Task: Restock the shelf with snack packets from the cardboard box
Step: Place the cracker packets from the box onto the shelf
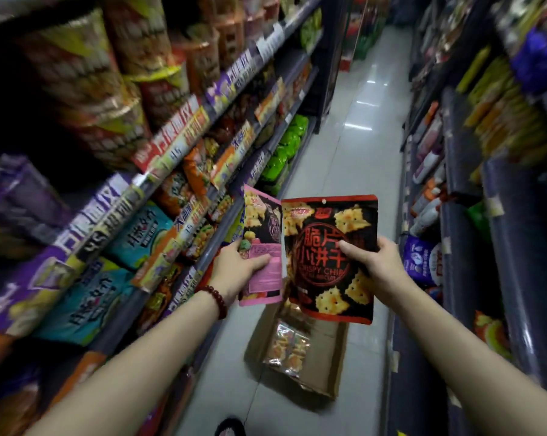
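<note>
Snack packets on the left shelf (184,215) are blurred and their print is hard to read, and the pink packet (262,243) is partly hidden behind the red-and-black packet (330,259). Left hand (237,269) holds a pinching grip on the pink packet, thumb across its label, while the right hand (376,262) curls its grip round the other packet's right edge, both raised above the aisle floor. Below them the open cardboard box (325,369) on the floor holds clear-wrapped snack packs (286,349)

One head-worn camera looks forward and down the aisle floor (354,146), hands close below.
</note>
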Action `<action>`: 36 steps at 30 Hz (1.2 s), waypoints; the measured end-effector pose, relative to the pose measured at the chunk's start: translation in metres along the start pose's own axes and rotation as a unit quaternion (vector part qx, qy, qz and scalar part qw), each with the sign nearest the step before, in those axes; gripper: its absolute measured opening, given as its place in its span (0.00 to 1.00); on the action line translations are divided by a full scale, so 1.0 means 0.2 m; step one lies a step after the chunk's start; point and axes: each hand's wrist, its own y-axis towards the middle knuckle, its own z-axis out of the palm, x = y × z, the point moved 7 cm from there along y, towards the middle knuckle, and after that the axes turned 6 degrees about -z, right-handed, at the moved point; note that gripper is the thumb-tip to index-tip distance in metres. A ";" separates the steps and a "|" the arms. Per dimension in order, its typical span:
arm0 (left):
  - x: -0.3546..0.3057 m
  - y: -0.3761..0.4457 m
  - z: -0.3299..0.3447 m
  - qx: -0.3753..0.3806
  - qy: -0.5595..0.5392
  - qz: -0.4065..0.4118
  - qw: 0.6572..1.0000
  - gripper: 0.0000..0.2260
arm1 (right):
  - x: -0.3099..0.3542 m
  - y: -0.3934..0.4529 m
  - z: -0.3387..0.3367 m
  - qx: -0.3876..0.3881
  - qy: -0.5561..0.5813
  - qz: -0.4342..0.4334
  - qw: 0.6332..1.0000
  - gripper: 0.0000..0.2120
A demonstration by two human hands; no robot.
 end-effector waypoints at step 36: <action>-0.40 -2.37 -1.79 -0.402 -0.186 0.237 0.865 0.05 | 1.32 -1.25 1.65 0.453 0.066 -0.153 0.876 0.08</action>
